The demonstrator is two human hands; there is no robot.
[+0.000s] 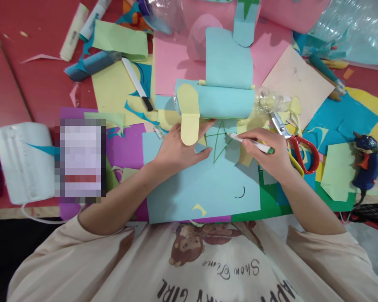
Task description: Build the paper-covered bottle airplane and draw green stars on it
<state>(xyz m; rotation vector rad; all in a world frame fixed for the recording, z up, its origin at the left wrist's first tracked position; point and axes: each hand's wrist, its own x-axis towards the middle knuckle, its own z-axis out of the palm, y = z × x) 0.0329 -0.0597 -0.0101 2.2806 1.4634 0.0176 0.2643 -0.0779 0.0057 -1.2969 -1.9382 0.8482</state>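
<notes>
My right hand grips a white marker with a green end, its tip on a light blue sheet. Beside the tip is a star outline in green lines. My left hand lies on the same sheet with fingers spread, left of the star. Just beyond the hands rests a plastic bottle wrapped in light blue paper. A yellow paper strip hangs from it over part of my left hand. Red-handled scissors lie right of my right hand.
A tablet-like device and a white box are at left. A dark blue glue gun lies at far right. Paper scraps, a box cutter and markers cover the red table. Clear plastic sits at back right.
</notes>
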